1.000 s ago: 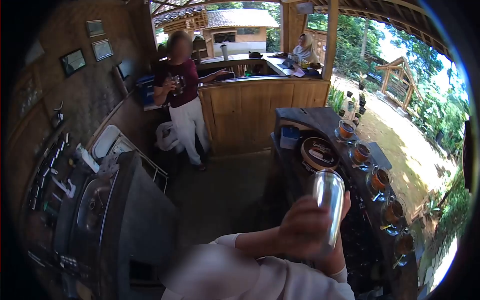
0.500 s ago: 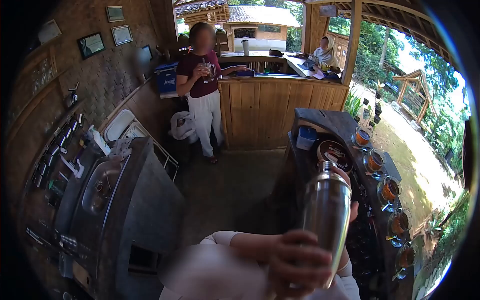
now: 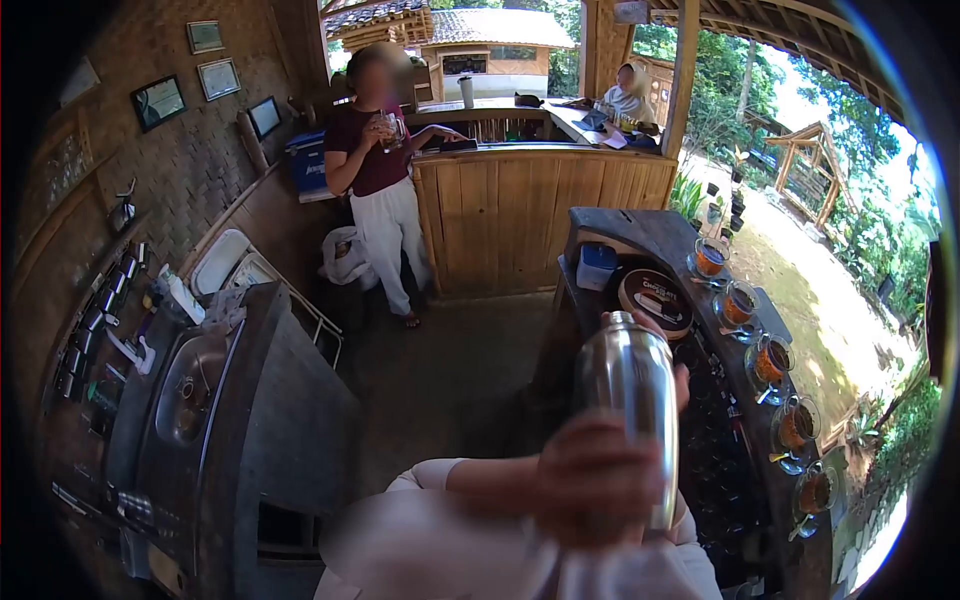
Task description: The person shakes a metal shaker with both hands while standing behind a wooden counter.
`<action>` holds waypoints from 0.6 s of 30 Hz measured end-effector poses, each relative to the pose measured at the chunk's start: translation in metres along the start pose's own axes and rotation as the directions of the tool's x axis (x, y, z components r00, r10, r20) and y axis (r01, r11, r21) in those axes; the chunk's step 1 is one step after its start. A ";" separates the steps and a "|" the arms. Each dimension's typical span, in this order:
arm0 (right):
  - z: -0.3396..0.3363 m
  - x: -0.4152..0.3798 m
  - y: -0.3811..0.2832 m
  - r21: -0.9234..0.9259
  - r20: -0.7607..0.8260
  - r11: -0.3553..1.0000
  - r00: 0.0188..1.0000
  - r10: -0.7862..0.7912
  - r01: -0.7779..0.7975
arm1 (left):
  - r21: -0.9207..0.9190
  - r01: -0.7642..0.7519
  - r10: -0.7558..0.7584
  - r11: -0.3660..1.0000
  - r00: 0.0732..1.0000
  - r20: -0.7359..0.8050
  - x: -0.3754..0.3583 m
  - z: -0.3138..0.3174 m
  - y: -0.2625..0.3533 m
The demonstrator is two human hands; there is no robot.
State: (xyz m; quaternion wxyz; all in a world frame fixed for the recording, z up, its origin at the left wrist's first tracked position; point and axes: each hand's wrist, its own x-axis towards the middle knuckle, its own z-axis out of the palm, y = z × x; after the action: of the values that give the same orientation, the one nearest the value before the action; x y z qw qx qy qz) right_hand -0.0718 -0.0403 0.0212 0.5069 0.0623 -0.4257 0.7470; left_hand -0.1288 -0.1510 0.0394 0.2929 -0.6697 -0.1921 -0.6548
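One steel shaker (image 3: 622, 375): clasped by left hand (image 3: 600, 475) — plus right hand (image 3: 682, 387).
Five cups (image 3: 771, 362): counter (image 3: 635, 223), three-to-four o'clock.

Left hand (image 3: 600, 480) (blurred) below right hand (image 3: 682, 385)

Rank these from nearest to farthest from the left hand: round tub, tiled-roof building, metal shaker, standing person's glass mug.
1. Metal shaker: held in the left hand.
2. Round tub: beyond the shaker, on the right.
3. Glass mug: across the room, left.
4. Tiled-roof building: outside, beyond the counter.
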 end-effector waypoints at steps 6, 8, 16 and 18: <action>-0.038 -0.009 0.009 0.252 -0.302 0.938 0.901 0.311 -0.239 | -0.190 0.281 -0.307 0.941 0.944 -0.124 -0.006 0.017 -0.035; 0.006 -0.006 -0.012 -0.344 -0.069 0.939 0.997 -0.040 0.014 | -0.018 0.083 -0.080 0.996 0.991 0.109 0.008 -0.015 -0.003; -0.026 -0.021 0.012 0.730 0.185 0.555 0.897 0.401 -0.399 | -0.089 0.264 -0.265 0.961 0.964 -0.003 -0.009 0.008 -0.028; -0.022 -0.021 0.005 0.599 -0.007 0.710 0.884 0.467 -0.371 | -0.064 0.268 -0.271 0.961 0.961 -0.052 -0.003 0.004 -0.019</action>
State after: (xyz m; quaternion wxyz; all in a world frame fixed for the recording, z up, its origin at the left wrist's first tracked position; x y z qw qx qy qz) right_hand -0.0583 -0.0404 -0.0073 0.3117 0.0566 -0.1378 0.9384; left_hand -0.1387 -0.1337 0.0388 0.1878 -0.6253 -0.2542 -0.7135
